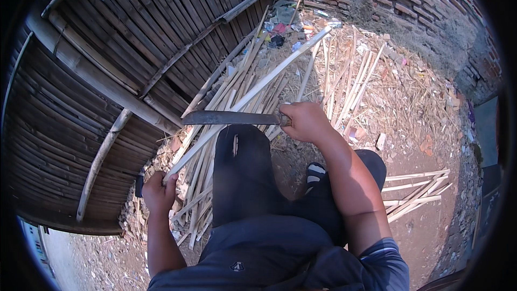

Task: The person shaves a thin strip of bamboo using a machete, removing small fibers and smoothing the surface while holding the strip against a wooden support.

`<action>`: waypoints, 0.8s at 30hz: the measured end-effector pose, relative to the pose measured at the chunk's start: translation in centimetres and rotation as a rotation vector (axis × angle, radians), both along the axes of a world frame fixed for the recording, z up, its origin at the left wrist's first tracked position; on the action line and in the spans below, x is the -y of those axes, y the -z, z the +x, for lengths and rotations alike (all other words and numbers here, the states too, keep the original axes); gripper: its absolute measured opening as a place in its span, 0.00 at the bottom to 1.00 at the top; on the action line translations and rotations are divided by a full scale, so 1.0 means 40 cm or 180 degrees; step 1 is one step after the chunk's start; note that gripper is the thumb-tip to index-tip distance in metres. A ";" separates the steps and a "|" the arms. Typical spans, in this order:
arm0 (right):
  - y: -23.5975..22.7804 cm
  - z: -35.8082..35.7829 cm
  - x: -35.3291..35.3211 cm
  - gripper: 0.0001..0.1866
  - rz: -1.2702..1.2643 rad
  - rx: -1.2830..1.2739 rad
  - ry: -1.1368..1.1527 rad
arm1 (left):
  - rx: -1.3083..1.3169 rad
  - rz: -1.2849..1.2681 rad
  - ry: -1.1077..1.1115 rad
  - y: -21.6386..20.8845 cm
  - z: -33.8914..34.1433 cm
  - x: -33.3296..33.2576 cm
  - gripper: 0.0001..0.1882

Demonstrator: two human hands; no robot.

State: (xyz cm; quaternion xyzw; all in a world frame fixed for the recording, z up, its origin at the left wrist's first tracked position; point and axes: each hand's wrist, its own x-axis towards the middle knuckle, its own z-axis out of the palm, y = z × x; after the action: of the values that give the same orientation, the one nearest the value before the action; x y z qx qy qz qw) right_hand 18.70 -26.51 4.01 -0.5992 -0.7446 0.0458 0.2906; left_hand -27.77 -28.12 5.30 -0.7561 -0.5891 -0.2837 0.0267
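A machete (234,118) with a broad dark blade is gripped by its handle in my right hand (305,122), the blade pointing left above my knee. My left hand (160,191) is closed round the near end of a long pale bamboo strip (280,68). This strip slants away to the upper right, over my knee. The blade crosses the strip near its middle; whether they touch, I cannot tell. My right fingers wrap the handle and hide most of it.
Many split bamboo strips (202,175) lie in a pile under and left of my leg. More strips (360,86) lie on the straw-covered ground ahead, and another bundle (414,194) at the right. A bamboo slat wall (183,16) stands left, a brick wall (414,0) beyond.
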 end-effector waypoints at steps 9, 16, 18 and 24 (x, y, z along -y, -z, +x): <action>-0.034 0.201 0.021 0.22 -0.0350 -0.0700 0.1422 | 0.0150 -0.0362 0.0023 -0.006 -0.043 0.007 0.21; -0.082 0.030 0.012 0.11 0.0209 -0.0062 -0.0062 | 0.0396 -0.0057 0.0141 0.008 -0.075 -0.004 0.21; -0.111 0.016 0.021 0.10 0.0292 0.0151 -0.0231 | 0.0396 -0.0138 0.0092 -0.001 -0.085 0.002 0.21; -0.128 0.158 0.006 0.19 -0.0270 -0.0888 0.1338 | 0.0136 0.0092 -0.0042 0.006 -0.144 0.028 0.19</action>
State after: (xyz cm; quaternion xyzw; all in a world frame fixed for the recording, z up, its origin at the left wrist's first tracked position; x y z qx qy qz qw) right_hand 25.03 -26.74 9.12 -0.7403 -0.5539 0.0977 0.3682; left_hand -33.55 -29.23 5.05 -0.7456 -0.5903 -0.3081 0.0269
